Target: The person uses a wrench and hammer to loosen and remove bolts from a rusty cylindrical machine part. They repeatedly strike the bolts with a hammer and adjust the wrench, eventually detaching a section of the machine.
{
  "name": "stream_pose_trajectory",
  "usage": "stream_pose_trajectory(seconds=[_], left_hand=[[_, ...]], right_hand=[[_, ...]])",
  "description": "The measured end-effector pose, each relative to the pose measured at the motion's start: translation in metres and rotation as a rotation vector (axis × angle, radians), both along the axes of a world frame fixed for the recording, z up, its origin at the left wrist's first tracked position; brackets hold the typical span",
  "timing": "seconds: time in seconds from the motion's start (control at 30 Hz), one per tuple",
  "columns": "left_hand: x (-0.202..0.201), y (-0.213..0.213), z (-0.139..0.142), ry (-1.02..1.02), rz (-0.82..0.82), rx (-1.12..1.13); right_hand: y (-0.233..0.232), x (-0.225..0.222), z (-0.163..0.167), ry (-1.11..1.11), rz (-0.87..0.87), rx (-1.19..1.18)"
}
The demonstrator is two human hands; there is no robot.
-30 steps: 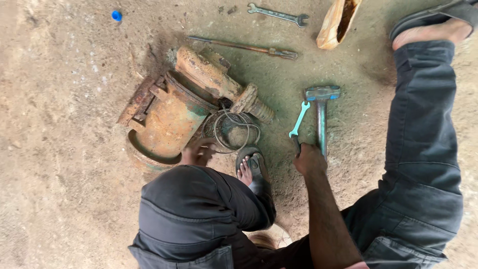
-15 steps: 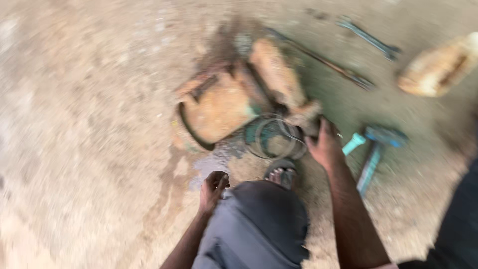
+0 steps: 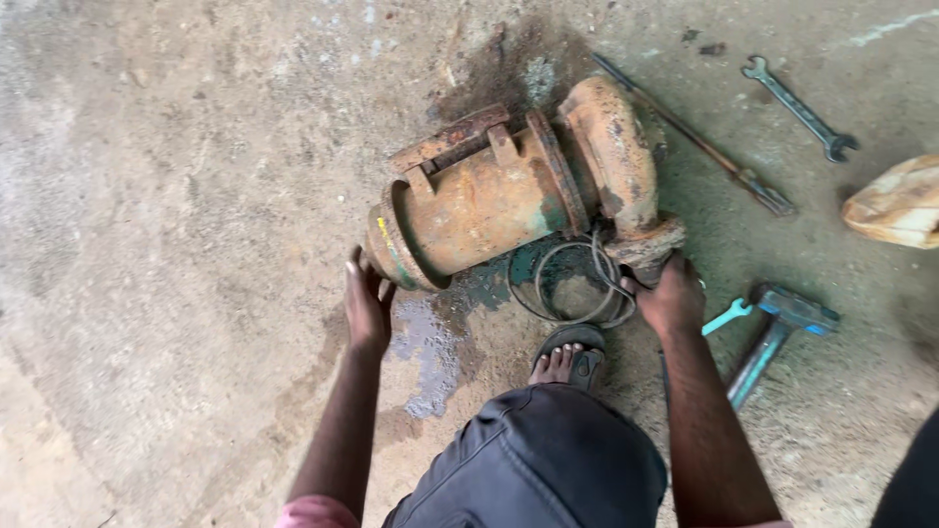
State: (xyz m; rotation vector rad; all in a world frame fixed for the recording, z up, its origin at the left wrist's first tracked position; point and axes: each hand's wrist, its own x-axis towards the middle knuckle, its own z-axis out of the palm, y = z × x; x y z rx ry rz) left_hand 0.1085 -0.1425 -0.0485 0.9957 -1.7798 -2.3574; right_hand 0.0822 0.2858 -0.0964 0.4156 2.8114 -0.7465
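The left hand point(image 3: 367, 308) has moved up from beside the knee and now lies open and flat against the round end of the rusty pump point(image 3: 509, 191). The right hand point(image 3: 673, 296) is curled around the pump's spout end, beside the wire coil point(image 3: 572, 284). The pump lies on its side on the floor point(image 3: 176, 196), just past both hands, with a blue hammer point(image 3: 778, 332) nearby.

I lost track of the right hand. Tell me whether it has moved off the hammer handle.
Yes. The right hand has left the hammer and gone leftward to the rusty pump, now gripping its outlet flange.
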Motion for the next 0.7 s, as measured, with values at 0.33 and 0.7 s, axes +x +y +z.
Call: stream_pose_trajectory(seconds=[0.33,0.7], left_hand=[[-0.053,0.009,-0.024,0.045,0.041,0.125],[-0.014,0.041,0.005,0.19,-0.337,0.263]], right_hand=[[-0.001,-0.003,0.009,-0.159,0.029,0.076],[0.05,0.013,0.093,-0.058,0.214,0.256]])
